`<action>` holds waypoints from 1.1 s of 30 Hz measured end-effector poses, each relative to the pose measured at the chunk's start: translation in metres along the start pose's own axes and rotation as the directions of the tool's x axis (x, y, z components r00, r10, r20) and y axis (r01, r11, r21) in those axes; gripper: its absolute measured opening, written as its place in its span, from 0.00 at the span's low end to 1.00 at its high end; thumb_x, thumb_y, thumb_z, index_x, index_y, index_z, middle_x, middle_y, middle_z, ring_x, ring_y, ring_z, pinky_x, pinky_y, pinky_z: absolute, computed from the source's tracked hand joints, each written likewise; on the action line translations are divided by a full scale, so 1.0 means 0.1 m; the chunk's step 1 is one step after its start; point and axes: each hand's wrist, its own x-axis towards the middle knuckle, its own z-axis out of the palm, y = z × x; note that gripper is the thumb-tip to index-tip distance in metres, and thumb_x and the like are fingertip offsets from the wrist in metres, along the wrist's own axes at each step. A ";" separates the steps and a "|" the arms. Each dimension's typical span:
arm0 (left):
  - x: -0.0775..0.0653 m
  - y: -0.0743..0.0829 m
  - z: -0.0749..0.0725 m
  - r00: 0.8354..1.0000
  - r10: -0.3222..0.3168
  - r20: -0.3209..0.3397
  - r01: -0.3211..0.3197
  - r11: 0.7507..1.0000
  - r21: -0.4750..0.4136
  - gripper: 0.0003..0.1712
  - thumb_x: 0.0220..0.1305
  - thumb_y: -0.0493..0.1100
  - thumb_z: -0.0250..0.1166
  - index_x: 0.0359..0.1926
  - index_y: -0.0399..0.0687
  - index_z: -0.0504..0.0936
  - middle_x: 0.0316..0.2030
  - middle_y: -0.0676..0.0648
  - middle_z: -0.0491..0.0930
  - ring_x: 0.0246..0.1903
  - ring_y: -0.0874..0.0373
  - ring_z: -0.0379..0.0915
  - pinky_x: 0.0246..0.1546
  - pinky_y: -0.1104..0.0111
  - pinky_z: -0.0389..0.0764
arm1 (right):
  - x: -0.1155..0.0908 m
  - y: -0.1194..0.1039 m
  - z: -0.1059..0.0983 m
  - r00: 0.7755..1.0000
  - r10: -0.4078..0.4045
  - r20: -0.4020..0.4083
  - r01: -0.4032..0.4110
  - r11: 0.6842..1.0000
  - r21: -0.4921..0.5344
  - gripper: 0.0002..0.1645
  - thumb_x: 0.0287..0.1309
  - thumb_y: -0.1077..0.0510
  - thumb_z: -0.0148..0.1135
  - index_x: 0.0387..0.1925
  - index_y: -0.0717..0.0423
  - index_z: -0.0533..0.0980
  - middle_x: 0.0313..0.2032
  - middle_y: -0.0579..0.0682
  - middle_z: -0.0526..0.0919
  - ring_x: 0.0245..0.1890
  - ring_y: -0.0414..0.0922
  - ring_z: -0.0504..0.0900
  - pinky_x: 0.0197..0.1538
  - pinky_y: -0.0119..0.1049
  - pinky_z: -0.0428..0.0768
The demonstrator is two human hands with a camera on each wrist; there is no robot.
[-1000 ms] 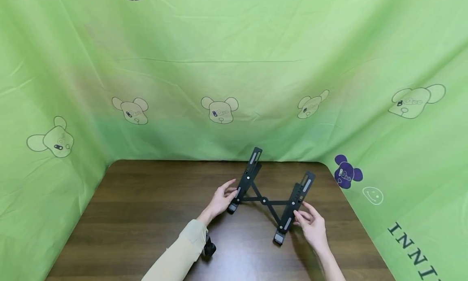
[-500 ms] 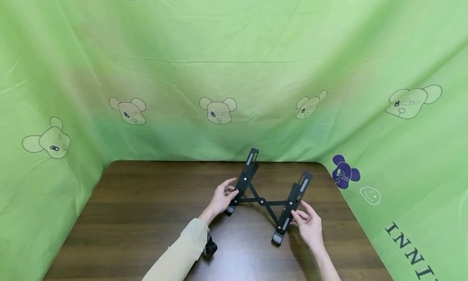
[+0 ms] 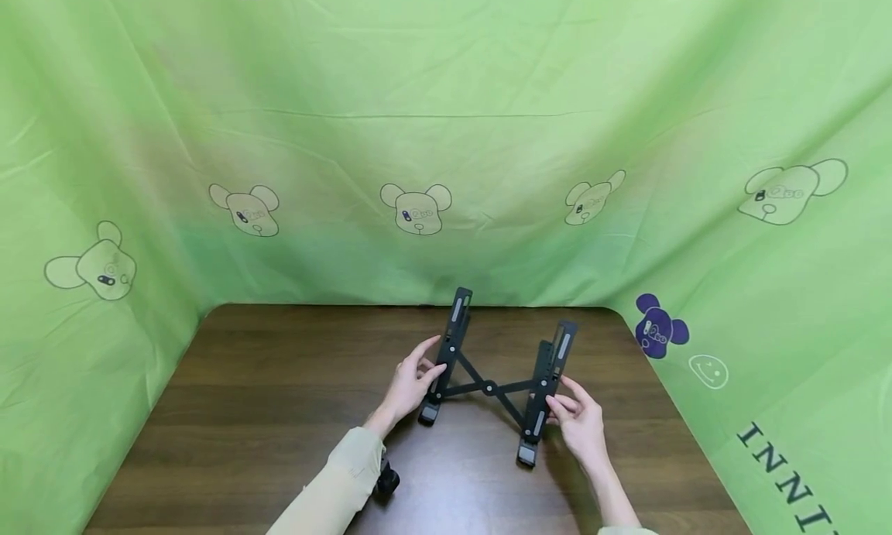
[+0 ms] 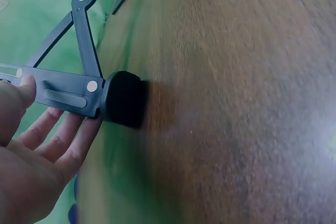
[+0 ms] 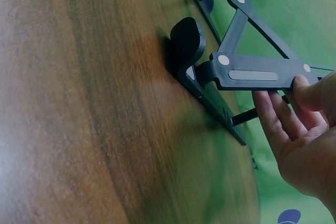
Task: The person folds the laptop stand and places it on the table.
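A black folding laptop stand stands unfolded on the wooden table, its two side arms joined by crossed bars with a round pivot. My left hand grips the left side arm, thumb on top and fingers beneath, as the left wrist view shows beside the black end hook. On the other side my right hand pinches the right side arm between thumb and fingers. The right wrist view shows that arm with its grey pad raised over a lower base bar.
The brown wooden table runs back to a green printed curtain that hangs behind it and along both sides. A small black device is worn under the left wrist, by the sleeve.
The stand has turned slightly, its left arm coming nearer and to the left, and its right arm swinging leftward at the far end. Both hands moved along with it, still holding on.
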 end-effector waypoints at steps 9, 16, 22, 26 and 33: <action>0.05 -0.41 -0.01 0.993 0.120 0.002 -0.120 0.990 0.080 0.36 0.80 0.59 0.66 0.83 0.67 0.68 0.27 0.52 0.85 0.24 0.64 0.78 0.25 0.70 0.80 | 0.03 -0.01 0.03 0.999 0.005 0.033 -0.005 1.000 -0.009 0.34 0.71 0.79 0.60 0.74 0.84 0.62 0.37 0.64 0.94 0.26 0.30 0.88 0.34 0.30 0.91; 0.02 -0.47 -0.04 0.997 0.074 0.034 -0.077 0.992 0.102 0.35 0.81 0.64 0.62 0.83 0.66 0.70 0.25 0.56 0.79 0.21 0.65 0.75 0.21 0.70 0.79 | 0.04 -0.03 0.03 0.998 0.041 0.057 -0.040 0.999 -0.009 0.34 0.71 0.79 0.61 0.74 0.83 0.63 0.36 0.57 0.95 0.25 0.33 0.88 0.34 0.30 0.91; -0.09 -0.04 -0.19 0.999 0.006 0.043 -0.004 0.998 -0.065 0.29 0.82 0.48 0.66 0.76 0.40 0.77 0.29 0.42 0.83 0.19 0.61 0.79 0.21 0.64 0.88 | 0.05 -0.02 0.04 0.997 0.007 0.077 -0.009 1.000 0.023 0.34 0.70 0.80 0.60 0.73 0.85 0.63 0.34 0.46 0.95 0.26 0.32 0.87 0.33 0.30 0.91; -0.10 0.10 -0.24 0.996 -0.090 0.027 0.093 0.987 -0.131 0.26 0.78 0.37 0.69 0.71 0.29 0.79 0.35 0.32 0.88 0.23 0.58 0.83 0.26 0.62 0.92 | 0.05 -0.01 0.07 0.996 -0.016 0.089 0.015 1.000 0.013 0.32 0.70 0.81 0.59 0.72 0.85 0.64 0.35 0.45 0.95 0.26 0.32 0.87 0.33 0.29 0.91; -0.10 0.15 -0.30 0.991 -0.135 0.014 0.135 0.975 -0.178 0.25 0.74 0.30 0.69 0.67 0.21 0.79 0.41 0.24 0.90 0.31 0.31 0.88 0.29 0.67 0.92 | 0.07 -0.04 0.12 0.996 -0.025 0.091 0.021 0.999 0.042 0.30 0.72 0.78 0.59 0.71 0.85 0.66 0.34 0.35 0.94 0.26 0.31 0.87 0.32 0.29 0.90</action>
